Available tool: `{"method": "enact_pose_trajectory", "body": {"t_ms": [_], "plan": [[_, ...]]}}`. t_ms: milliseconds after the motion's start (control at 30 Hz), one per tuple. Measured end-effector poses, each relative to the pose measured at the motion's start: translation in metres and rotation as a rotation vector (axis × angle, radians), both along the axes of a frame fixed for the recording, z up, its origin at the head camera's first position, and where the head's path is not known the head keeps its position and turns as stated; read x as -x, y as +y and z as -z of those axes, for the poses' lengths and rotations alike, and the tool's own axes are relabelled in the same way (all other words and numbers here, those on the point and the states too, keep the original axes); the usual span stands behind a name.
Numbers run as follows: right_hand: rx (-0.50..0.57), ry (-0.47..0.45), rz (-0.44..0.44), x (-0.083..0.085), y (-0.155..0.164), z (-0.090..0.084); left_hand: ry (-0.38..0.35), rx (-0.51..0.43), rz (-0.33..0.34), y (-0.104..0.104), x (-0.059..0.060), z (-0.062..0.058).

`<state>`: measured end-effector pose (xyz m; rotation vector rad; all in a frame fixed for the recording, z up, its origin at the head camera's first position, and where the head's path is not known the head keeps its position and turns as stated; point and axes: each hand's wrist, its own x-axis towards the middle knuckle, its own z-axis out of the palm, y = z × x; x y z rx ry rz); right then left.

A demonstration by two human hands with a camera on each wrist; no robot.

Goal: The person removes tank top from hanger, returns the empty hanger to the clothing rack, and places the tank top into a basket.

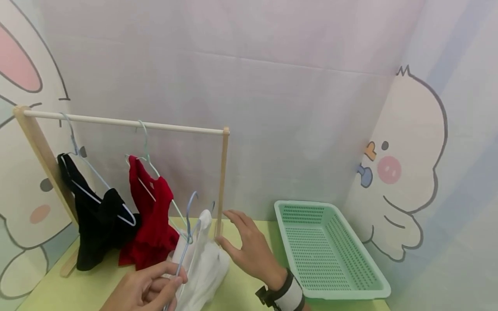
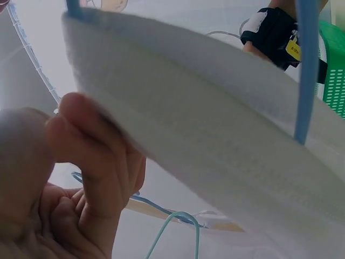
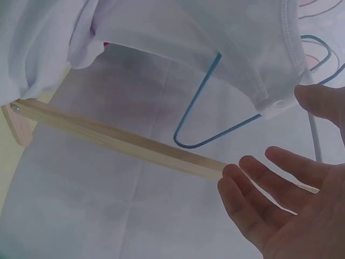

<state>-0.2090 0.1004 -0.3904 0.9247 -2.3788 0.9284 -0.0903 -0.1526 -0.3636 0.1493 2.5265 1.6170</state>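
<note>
i read my left hand (image 1: 145,287) as the nearer one to the work: its fingers are curled and pinch the lower wire of the blue hanger (image 1: 189,224), low at the front edge of the green worktop (image 1: 93,287). the white garment (image 1: 204,263) hangs on that hanger, draped down to the worktop just right of my left hand. the hanger's long axis runs up and slightly to the right from my fingers, with its hook at the top, near the right upright of the wooden rack (image 1: 221,181). the hook sits well below the white rail (image 1: 124,123), so the rail lies above and to the left of it. my right hand (image 1: 249,248) is spread, fingers straight and holding nothing, just beside the right of the garment and close to the base of the upright; in the right wrist view the hanger wire and garment hem lie just above its fingertips (image 3: 253,164), apart from them. on the rail a black garment (image 1: 97,224) and a red garment (image 1: 151,220) hang toward the left end. a green basket (image 1: 330,252) stands at the right edge of the worktop, well apart from the hanger.
</note>
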Motion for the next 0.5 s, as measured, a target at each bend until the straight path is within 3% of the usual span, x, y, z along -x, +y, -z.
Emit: {"method": "enact_pose_trajectory", "body": {"t_ms": [500], "plan": [[-0.033,0.037,-0.117,0.0067,-0.0103,-0.0038,-0.04,0.024,0.039,0.0,-0.0013,0.0104]]}}
